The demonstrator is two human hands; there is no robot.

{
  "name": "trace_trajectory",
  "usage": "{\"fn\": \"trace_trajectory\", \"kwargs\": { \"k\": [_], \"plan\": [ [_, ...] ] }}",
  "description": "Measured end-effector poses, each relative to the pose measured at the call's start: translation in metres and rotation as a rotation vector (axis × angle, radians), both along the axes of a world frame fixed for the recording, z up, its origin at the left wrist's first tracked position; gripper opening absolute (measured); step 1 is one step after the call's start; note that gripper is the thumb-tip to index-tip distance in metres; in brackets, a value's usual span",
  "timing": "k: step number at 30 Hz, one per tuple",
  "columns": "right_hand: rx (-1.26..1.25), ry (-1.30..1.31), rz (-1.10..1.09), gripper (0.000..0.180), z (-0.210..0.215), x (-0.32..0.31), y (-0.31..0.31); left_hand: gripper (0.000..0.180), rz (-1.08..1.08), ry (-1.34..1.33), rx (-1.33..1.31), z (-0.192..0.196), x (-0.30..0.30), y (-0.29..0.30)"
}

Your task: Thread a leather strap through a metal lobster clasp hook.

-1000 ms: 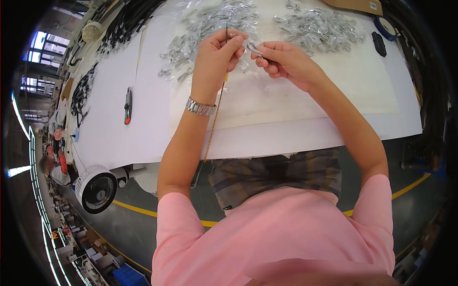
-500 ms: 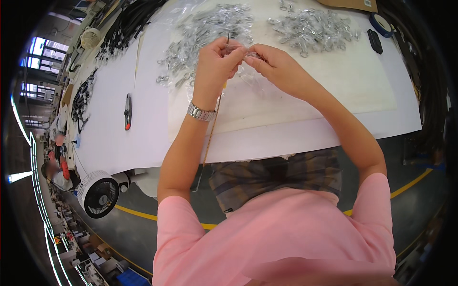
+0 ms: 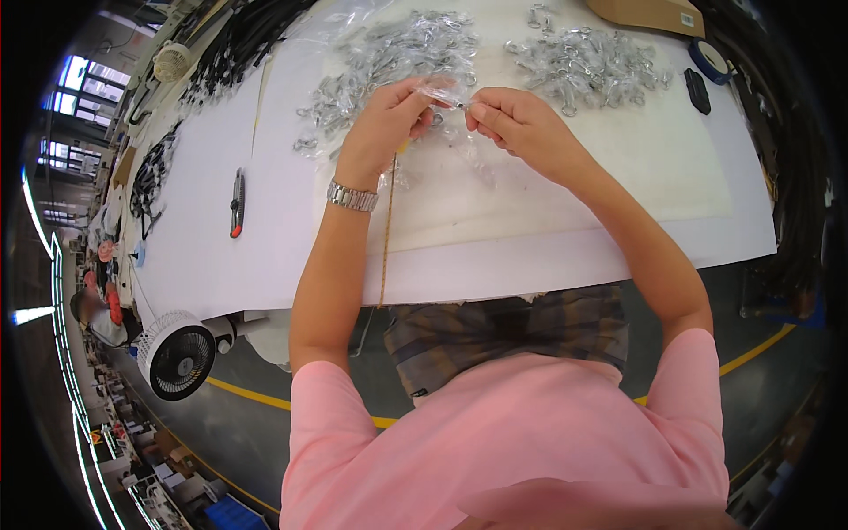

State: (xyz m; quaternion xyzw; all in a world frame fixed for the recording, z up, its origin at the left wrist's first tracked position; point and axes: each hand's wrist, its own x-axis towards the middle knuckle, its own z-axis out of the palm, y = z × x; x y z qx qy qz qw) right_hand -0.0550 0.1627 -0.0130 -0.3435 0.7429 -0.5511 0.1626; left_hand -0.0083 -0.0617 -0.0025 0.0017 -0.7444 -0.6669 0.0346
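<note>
I see my left hand (image 3: 384, 124) and right hand (image 3: 517, 124) raised close together over the far middle of the white table (image 3: 565, 238), fingertips almost meeting. Both are pinched narrow on a small metal piece (image 3: 458, 105) held between them, and the left hand also grips a crumpled clear plastic bag (image 3: 439, 87) that drapes over its fingers. The piece is too small for me to tell its exact shape. A thin yellowish cord (image 3: 387, 230) hangs from under the left hand and runs down across the table past its near edge. My left wrist carries a metal watch (image 3: 352, 196). Just beyond the left hand lies a heap of metal hooks in clear plastic (image 3: 389, 57), toward the far left of the table; a second heap of bare metal hooks (image 3: 587, 62) lies beyond the right hand, toward the far right. A red and black cutter (image 3: 237, 203) lies near the left edge, well apart from the hands. A roll of blue tape (image 3: 709, 60) and a small black object (image 3: 698, 91) lie near the far right corner. A white fan (image 3: 177, 353) stands on the floor by the near left corner.
</note>
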Motion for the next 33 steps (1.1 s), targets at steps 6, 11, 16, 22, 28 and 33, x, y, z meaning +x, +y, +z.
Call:
{"fn": "trace_trajectory", "kwargs": {
  "k": [6, 11, 16, 22, 28, 33],
  "plan": [
    [-0.014, -0.061, -0.054, 0.029, -0.002, -0.008, 0.001, 0.036, -0.294, 0.116, -0.207, 0.016, 0.011, 0.017],
    [-0.097, -0.075, -0.08, 0.028, -0.002, -0.006, -0.005, 0.037, -0.252, 0.028, -0.249, 0.015, 0.007, 0.031],
    [-0.07, 0.018, -0.15, 0.028, -0.007, -0.008, -0.003, 0.031, -0.062, 0.089, -0.224, 0.004, 0.012, 0.044],
    [-0.051, -0.264, -0.06, 0.024, -0.002, 0.012, -0.005, 0.03, 0.092, 0.357, -0.539, -0.021, 0.017, 0.047],
    [-0.622, -0.655, -0.042, 0.021, -0.008, -0.023, 0.012, 0.025, 0.055, 0.189, -0.371, -0.005, -0.002, 0.038],
    [-0.683, -0.762, -0.237, 0.035, 0.009, -0.043, 0.015, 0.026, 0.326, 0.207, 0.07, 0.007, -0.005, -0.021]
  ]
}}
